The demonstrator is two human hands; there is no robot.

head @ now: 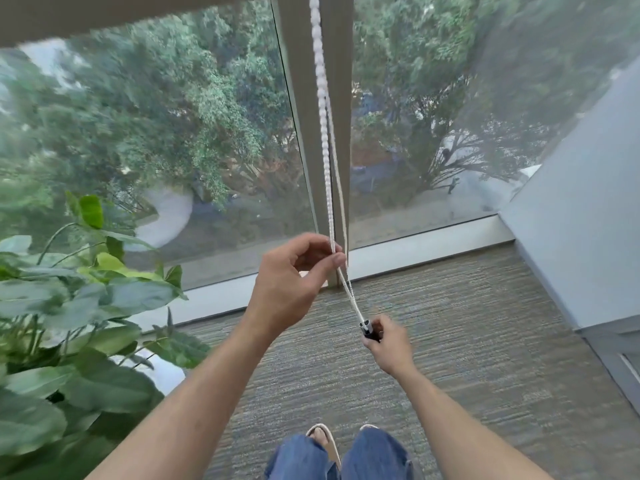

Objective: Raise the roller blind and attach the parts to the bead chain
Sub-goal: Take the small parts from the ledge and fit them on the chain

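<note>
Bead chain (323,109): two strands, left hand (294,275) pinching; right hand (388,344) gripping one weight (367,329).

We're up at head height with just the one wide-angle view, tipped forward and steeply down. We face the window (207,133), its upright frame post (304,98) running up the middle. The carpet (467,341) fills the lower half, curving at the edges from the wide lens. Both forearms reach in from the bottom edge, close to us, and the knees (339,455) sit right at the bottom. A leafy plant (69,306) crowds the left edge, a grey wall (571,237) the right.
</note>
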